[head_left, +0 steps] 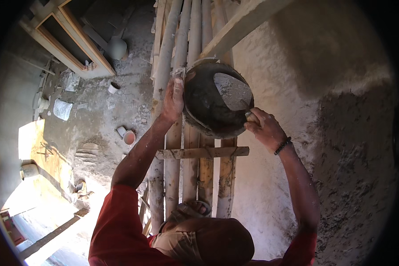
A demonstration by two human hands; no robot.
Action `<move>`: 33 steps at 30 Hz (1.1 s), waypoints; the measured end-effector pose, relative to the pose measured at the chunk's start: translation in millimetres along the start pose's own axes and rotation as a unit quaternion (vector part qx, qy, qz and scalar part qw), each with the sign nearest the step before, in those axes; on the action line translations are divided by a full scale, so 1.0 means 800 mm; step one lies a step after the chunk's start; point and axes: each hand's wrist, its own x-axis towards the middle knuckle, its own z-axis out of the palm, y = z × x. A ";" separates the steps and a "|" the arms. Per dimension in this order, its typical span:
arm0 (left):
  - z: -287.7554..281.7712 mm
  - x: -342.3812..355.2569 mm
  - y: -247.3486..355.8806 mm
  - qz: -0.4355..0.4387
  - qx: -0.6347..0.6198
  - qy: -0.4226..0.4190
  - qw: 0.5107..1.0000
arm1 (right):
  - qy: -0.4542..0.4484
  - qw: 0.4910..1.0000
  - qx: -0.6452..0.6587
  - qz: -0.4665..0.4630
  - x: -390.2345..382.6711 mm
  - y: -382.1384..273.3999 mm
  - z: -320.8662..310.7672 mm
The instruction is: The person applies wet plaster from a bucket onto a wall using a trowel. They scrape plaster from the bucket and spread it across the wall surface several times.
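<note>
Bright sunlight (91, 210) catches the dusty grey floor (135, 95) to my left; a rough, brown-and-cream plastered wall (270, 190) rises at right.

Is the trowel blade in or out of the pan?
In, seen from above: the trowel blade shows inside the dark pan, the right hand gripping its handle. Whether it touches the pan, I cannot tell.

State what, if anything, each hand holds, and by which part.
The left hand grips the dark round basin by the left side of its rim; the right hand holds the mason's trowel by its handle.
</note>
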 end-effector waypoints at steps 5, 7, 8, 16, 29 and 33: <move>0.040 -0.042 0.042 0.149 0.259 0.044 0.953 | 0.099 0.993 -0.044 -0.048 0.078 0.004 0.038; 0.047 -0.049 0.052 0.189 0.346 0.026 0.919 | 0.034 0.990 0.124 0.054 0.093 -0.013 0.042; 0.052 -0.051 0.056 0.188 0.348 -0.001 0.919 | -0.005 0.973 0.203 0.107 0.099 -0.019 0.044; 0.026 -0.083 0.026 0.213 0.301 0.039 0.929 | 0.069 0.965 0.030 -0.252 0.123 0.021 0.070; 0.012 -0.081 -0.035 0.091 0.150 0.051 0.983 | 0.039 0.995 -0.010 -0.093 0.075 0.037 -0.006; 0.019 -0.080 -0.043 0.131 0.102 0.070 0.984 | 0.004 0.999 0.043 -0.027 0.107 -0.001 0.028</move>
